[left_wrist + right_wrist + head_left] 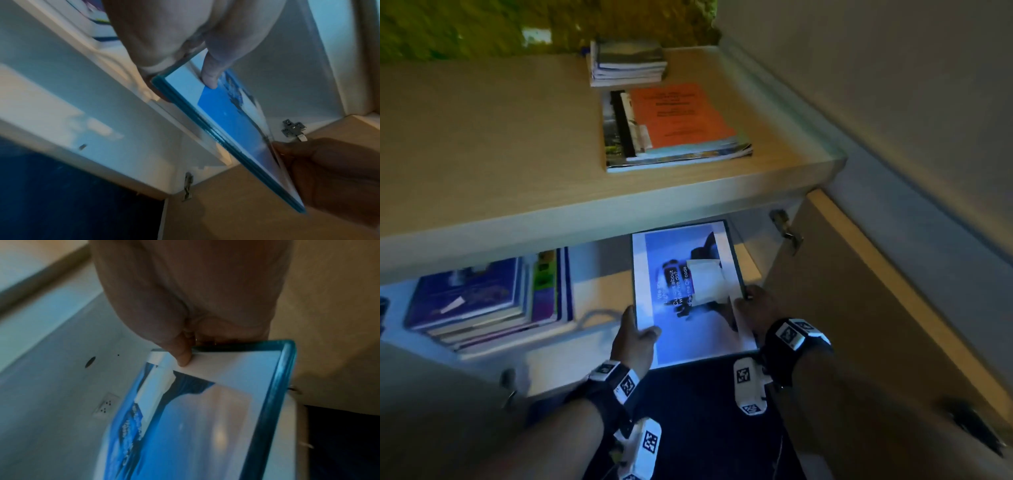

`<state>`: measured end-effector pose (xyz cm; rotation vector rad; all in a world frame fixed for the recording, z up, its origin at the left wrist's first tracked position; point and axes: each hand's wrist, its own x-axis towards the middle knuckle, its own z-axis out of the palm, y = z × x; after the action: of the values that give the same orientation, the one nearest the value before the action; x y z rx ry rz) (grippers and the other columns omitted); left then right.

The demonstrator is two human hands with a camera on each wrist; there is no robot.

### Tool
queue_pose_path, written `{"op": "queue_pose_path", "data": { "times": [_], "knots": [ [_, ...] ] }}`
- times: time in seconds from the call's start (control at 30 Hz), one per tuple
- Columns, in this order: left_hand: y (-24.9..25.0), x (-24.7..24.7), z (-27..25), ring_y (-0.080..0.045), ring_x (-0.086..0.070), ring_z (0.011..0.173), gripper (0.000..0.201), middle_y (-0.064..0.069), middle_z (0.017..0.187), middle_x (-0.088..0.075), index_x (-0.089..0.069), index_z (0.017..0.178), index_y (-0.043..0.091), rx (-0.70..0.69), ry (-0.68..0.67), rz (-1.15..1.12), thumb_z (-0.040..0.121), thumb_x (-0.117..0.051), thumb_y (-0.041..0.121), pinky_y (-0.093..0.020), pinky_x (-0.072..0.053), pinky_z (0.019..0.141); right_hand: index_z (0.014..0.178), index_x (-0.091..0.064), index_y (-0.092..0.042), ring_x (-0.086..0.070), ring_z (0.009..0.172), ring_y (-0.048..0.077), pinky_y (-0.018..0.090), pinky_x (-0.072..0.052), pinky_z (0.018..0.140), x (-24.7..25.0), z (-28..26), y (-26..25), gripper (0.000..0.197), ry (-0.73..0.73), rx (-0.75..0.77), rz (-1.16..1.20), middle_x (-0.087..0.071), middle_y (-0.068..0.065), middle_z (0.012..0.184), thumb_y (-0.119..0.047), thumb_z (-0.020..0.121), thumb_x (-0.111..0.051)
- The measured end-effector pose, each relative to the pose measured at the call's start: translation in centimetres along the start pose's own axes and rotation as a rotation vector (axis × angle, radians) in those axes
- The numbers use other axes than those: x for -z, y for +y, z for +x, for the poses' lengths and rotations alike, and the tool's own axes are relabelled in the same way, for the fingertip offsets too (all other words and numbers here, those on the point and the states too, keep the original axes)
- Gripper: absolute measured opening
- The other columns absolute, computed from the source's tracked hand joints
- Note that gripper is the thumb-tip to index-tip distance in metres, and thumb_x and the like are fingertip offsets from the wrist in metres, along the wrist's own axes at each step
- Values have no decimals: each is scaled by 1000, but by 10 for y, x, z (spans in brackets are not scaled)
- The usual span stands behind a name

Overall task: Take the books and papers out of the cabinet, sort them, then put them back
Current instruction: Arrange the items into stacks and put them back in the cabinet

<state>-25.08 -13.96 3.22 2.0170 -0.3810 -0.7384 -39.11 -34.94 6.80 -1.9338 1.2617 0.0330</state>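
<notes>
- Blue-covered folder (688,294), lower centre of the head view, held flat at the open cabinet (599,219) mouth, far end under the top edge.
- Left hand (635,337) pinches its left edge, thumb on the cover, fingers beneath.
- Right hand (755,305) pinches its right edge the same way.
- Book stack (482,301) inside the cabinet, lower left.
- Orange-topped pile (674,126) and small booklet stack (628,63) on the cabinet top, upper centre.
- Cabinet door (876,308) open at right.
</notes>
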Motion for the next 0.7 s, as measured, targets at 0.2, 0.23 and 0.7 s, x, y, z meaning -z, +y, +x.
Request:
{"op": "queue_pose_path", "data": {
  "times": [0.2,0.23,0.7],
  "knots": [
    [-17,-37,135,-34,-54,123,71,-16,150,-40,-30,155,24,-201,6,180,94,-65,26,-31,-44,93,124,-65,2,-61,118,37,34,-46,91,-36,123,-3,36,143,104,-190,-67,22,126,-21,103,-46],
    [-21,-43,150,-33,-49,130,72,-16,152,-36,-33,154,25,-252,-15,203,91,-69,27,-31,-43,100,129,-63,-1,-61,120,37,34,-46,96,-37,134,-3,40,171,164,-249,-67,21,128,-25,105,-43],
    [-18,-88,217,-34,-15,150,71,-11,162,-10,-37,152,33,-392,-83,722,89,-70,41,-40,-25,122,136,-55,-1,-56,126,35,25,-42,93,-27,228,-3,46,254,289,-75,-55,22,142,-21,96,-63]
  ]
}}
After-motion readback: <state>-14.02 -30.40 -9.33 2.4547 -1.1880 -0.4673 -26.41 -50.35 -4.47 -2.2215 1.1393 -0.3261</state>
